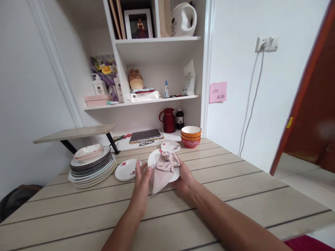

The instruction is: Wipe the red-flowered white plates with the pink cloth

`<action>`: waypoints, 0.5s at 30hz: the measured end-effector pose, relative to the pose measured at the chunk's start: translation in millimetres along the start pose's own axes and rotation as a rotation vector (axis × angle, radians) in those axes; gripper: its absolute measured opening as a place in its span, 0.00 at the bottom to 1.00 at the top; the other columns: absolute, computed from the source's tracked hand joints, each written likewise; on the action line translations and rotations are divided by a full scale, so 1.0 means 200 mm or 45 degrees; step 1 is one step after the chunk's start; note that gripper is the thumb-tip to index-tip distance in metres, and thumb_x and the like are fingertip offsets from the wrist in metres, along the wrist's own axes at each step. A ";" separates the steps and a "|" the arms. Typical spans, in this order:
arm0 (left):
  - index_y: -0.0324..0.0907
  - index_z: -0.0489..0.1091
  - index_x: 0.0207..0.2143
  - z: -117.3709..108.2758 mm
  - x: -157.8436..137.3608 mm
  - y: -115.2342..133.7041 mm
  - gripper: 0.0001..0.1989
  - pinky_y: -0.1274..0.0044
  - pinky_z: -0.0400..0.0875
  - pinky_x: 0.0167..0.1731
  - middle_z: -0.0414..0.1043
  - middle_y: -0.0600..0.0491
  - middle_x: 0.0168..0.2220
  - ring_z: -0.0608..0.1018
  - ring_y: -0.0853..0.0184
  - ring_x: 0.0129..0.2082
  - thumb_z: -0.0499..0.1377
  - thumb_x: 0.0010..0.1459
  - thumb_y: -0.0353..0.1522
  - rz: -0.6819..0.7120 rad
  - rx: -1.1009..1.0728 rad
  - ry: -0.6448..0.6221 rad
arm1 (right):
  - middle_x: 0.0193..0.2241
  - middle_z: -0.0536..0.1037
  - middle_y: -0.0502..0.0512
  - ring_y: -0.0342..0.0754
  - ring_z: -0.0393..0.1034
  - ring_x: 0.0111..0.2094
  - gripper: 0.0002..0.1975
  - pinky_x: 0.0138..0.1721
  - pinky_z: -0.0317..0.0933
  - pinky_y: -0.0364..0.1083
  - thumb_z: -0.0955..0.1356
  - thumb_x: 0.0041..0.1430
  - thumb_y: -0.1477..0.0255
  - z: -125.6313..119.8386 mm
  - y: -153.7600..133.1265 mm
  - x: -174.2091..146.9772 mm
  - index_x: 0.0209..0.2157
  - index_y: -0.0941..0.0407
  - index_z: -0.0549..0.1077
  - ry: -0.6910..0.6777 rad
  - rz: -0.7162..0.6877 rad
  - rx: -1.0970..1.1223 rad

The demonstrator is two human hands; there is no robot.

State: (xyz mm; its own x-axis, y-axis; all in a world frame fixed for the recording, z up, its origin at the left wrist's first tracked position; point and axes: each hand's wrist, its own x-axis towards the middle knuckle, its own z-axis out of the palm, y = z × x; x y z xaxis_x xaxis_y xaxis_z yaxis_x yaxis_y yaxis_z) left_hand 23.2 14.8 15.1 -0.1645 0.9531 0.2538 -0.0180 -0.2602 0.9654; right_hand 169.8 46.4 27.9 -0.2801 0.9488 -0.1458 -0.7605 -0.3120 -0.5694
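A small white plate (154,158) with red flowers is tilted above the table, a crumpled pale pink cloth (166,169) lying over its face and hanging past the lower rim. My right hand (184,177) grips the plate's right side, its fingers partly hidden behind it. At the left rim is my left hand (142,181), fingers stretched upward and thumb beside the plate's edge; it looks open. Just left of that hand, similar flowered plates (124,170) lie on the table. Another flowered plate (171,145) rests behind the held one.
On the left, a tall stack of plates (91,170) stands beside a small raised shelf (75,132). Stacked bowls (191,136) sit at the back right. Behind are a red jug (169,120), a dark bottle (180,119), a closed laptop (146,135) and glasses (147,143).
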 end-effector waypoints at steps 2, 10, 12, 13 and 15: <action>0.46 0.55 0.63 0.01 -0.01 0.02 0.29 0.71 0.71 0.51 0.67 0.45 0.59 0.73 0.61 0.56 0.53 0.63 0.45 -0.254 -0.367 -0.196 | 0.40 0.82 0.60 0.54 0.77 0.39 0.26 0.43 0.69 0.52 0.62 0.62 0.53 -0.01 0.00 0.01 0.49 0.59 0.74 -0.058 0.003 -0.036; 0.36 0.66 0.58 0.00 -0.03 0.04 0.26 0.66 0.67 0.55 0.78 0.42 0.48 0.78 0.55 0.49 0.60 0.59 0.38 -0.749 -0.940 -0.398 | 0.38 0.81 0.59 0.54 0.76 0.34 0.28 0.36 0.68 0.52 0.62 0.59 0.48 -0.06 0.08 0.03 0.45 0.56 0.75 0.147 0.091 -0.407; 0.34 0.66 0.58 -0.01 -0.01 0.01 0.27 0.65 0.68 0.55 0.77 0.41 0.48 0.78 0.54 0.49 0.59 0.60 0.40 -0.805 -0.949 -0.381 | 0.39 0.81 0.58 0.52 0.75 0.35 0.26 0.36 0.67 0.50 0.63 0.58 0.48 -0.06 0.10 0.04 0.45 0.55 0.74 0.209 -0.012 -0.580; 0.34 0.65 0.58 -0.02 0.00 0.00 0.27 0.64 0.68 0.55 0.77 0.40 0.48 0.78 0.54 0.49 0.58 0.60 0.41 -0.818 -0.963 -0.370 | 0.40 0.80 0.58 0.52 0.75 0.36 0.25 0.37 0.67 0.50 0.63 0.58 0.49 -0.07 0.10 0.05 0.45 0.54 0.73 0.225 -0.102 -0.694; 0.33 0.65 0.59 -0.02 0.01 -0.01 0.28 0.63 0.68 0.54 0.77 0.40 0.49 0.78 0.53 0.49 0.57 0.61 0.42 -0.812 -1.003 -0.335 | 0.40 0.79 0.57 0.52 0.73 0.39 0.24 0.41 0.66 0.50 0.64 0.58 0.51 -0.10 0.09 0.07 0.46 0.53 0.72 0.214 -0.346 -0.919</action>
State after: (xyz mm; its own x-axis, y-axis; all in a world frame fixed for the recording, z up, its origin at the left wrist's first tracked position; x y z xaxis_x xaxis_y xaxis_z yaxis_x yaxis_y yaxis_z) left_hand 18.4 16.7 13.6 0.3194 0.9278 -0.1927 -0.6792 0.3659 0.6362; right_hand 163.8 55.6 0.4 -0.0028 0.9999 -0.0143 -0.2052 -0.0145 -0.9786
